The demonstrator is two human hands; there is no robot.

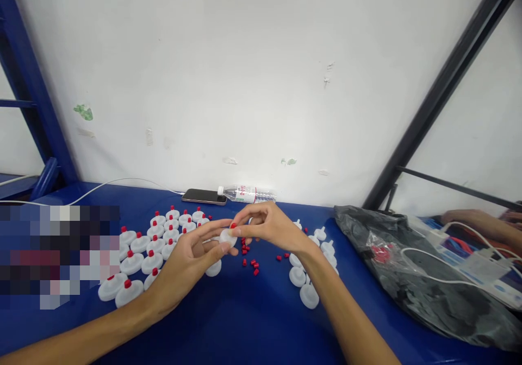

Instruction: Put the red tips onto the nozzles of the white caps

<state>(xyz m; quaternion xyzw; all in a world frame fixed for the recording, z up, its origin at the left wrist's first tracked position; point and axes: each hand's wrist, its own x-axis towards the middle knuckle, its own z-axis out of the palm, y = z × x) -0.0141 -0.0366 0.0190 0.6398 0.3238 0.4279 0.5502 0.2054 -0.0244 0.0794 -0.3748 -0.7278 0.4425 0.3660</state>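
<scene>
Above the bench (261, 321), we are pinching a disc (227, 238) by its rim with our left fingers (216, 253) and its red cap (233, 226) with our right fingers (248, 230); it is likely feeling light, stiff and smooth, the rim offering the best hold

Soft, fairly even light brightens the wall (261, 93) above the right grip (271, 226); the tabletop (253, 321) below is much darker. Coarse pixel blocks (57, 256) mask an area well left, and wide-angle stretching shows toward both sides.
</scene>
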